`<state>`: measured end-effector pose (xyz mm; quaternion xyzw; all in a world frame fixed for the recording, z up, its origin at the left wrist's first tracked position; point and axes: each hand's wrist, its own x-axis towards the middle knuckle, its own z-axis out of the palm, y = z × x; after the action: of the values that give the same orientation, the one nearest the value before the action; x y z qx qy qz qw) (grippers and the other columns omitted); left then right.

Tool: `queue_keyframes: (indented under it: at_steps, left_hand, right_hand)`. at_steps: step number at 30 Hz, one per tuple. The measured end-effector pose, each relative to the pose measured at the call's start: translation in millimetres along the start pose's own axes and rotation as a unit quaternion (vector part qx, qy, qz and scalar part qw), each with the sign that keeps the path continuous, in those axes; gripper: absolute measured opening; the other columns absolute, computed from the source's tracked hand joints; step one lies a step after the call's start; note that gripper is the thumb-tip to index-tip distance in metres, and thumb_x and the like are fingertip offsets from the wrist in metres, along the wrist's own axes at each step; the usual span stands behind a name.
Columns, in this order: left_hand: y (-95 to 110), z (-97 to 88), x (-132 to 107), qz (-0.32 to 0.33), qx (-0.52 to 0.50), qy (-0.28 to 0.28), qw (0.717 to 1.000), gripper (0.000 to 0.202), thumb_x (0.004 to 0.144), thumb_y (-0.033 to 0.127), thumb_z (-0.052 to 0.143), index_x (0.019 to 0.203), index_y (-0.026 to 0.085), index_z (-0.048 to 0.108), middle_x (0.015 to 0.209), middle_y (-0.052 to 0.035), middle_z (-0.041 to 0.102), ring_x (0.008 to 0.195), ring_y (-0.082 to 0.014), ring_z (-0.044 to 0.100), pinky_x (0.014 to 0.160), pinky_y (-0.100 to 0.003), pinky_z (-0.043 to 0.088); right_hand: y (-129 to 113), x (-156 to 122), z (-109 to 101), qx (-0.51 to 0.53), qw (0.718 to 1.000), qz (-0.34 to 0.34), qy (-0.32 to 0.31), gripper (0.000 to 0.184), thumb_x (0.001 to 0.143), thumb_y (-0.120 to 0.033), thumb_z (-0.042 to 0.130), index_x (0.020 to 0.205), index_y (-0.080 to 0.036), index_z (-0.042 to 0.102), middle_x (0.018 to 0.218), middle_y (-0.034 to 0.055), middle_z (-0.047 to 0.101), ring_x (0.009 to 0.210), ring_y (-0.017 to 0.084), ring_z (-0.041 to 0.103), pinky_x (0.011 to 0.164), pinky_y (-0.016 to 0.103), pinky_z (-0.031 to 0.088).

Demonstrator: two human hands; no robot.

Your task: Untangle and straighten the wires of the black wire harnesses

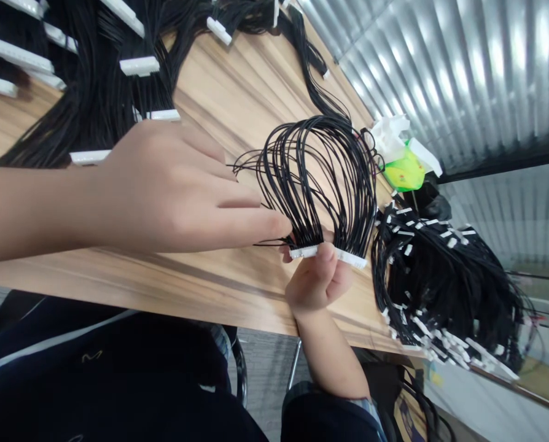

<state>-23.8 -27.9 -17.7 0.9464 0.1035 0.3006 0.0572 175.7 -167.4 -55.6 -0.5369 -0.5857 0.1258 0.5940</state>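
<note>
My right hand (318,282) grips a long white connector (352,258), thumb on its near face and fingers behind. Many thin black wires (320,159) rise from the connector and loop over into a rounded bundle above it. My left hand (177,184) reaches across from the left, back of the hand up and fingers curled. Its index fingertip is at the connector's left end, pinching a thin black wire there; the left thumb is hidden beneath. Other loose wires run out beside its curled fingers.
Black wire bundles with white connectors (139,65) cover the upper left of the wooden table (237,80). A large pile of similar harnesses (444,282) lies at the right. A green and white plastic bag (404,170) sits by the corrugated metal wall (440,67).
</note>
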Motion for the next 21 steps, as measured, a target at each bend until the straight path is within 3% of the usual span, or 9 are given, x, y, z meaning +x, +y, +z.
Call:
queue_keyframes:
  at_steps: [3, 8, 10, 15, 19, 21]
  left_hand:
    - [3, -2.6, -6, 0.105, 0.074, 0.017, 0.992, 0.044, 0.100, 0.023, 0.037, 0.131, 0.031, 0.068, 0.092, 0.0104, 0.074, 0.083, -0.0117, 0.075, 0.071, -0.026, 0.050]
    - [6, -4.5, -9, 0.051, 0.072, -0.045, 0.995, 0.049, 0.104, 0.022, 0.032, 0.138, 0.042, 0.061, 0.097, 0.0105, 0.077, 0.088, -0.0128, 0.076, 0.077, -0.028, 0.054]
    - [4, -4.1, -9, 0.048, 0.074, -0.043, 0.995, 0.049, 0.105, 0.023, 0.032, 0.140, 0.044, 0.059, 0.096, 0.0104, 0.077, 0.089, -0.0120, 0.076, 0.077, -0.028, 0.054]
    - [-2, -1.8, -7, 0.149, 0.093, 0.014, 0.984, 0.042, 0.106, 0.022, 0.038, 0.138, 0.034, 0.064, 0.089, 0.0089, 0.076, 0.084, -0.0112, 0.077, 0.072, -0.024, 0.053]
    - [8, -4.4, -5, 0.054, 0.084, -0.046, 0.994, 0.045, 0.108, 0.022, 0.033, 0.127, 0.038, 0.071, 0.094, 0.0099, 0.076, 0.091, -0.0135, 0.077, 0.080, -0.031, 0.058]
    - [15, -6.5, -3, 0.018, 0.060, -0.041, 0.997, 0.044, 0.108, 0.023, 0.035, 0.117, 0.035, 0.076, 0.091, 0.0098, 0.075, 0.095, -0.0146, 0.077, 0.085, -0.034, 0.059]
  right_hand:
    - [-3, 2, 1, -0.012, 1.000, 0.002, -0.011, 0.031, 0.106, -0.032, 0.047, 0.079, -0.023, 0.059, 0.072, 0.0000, 0.060, 0.057, 0.013, 0.061, 0.041, 0.026, 0.046]
    - [-5, 4, 2, -0.023, 1.000, 0.003, -0.014, 0.035, 0.108, -0.033, 0.043, 0.077, -0.024, 0.057, 0.068, -0.0007, 0.060, 0.055, 0.013, 0.060, 0.044, 0.028, 0.047]
    - [-6, 3, 3, -0.021, 1.000, 0.005, -0.009, 0.034, 0.108, -0.033, 0.043, 0.078, -0.024, 0.058, 0.067, -0.0013, 0.060, 0.055, 0.013, 0.060, 0.045, 0.029, 0.047]
    - [-5, 2, 5, -0.020, 1.000, 0.017, -0.010, 0.035, 0.107, -0.035, 0.047, 0.075, -0.023, 0.056, 0.067, -0.0012, 0.061, 0.056, 0.013, 0.061, 0.047, 0.029, 0.047]
    - [-2, 2, 8, -0.014, 1.000, 0.019, -0.011, 0.037, 0.107, -0.037, 0.047, 0.075, -0.023, 0.057, 0.062, -0.0031, 0.058, 0.053, 0.012, 0.057, 0.048, 0.028, 0.046]
    - [-2, 2, 8, -0.026, 0.999, 0.015, -0.026, 0.037, 0.108, -0.036, 0.046, 0.075, -0.023, 0.057, 0.061, -0.0031, 0.057, 0.054, 0.012, 0.057, 0.051, 0.028, 0.047]
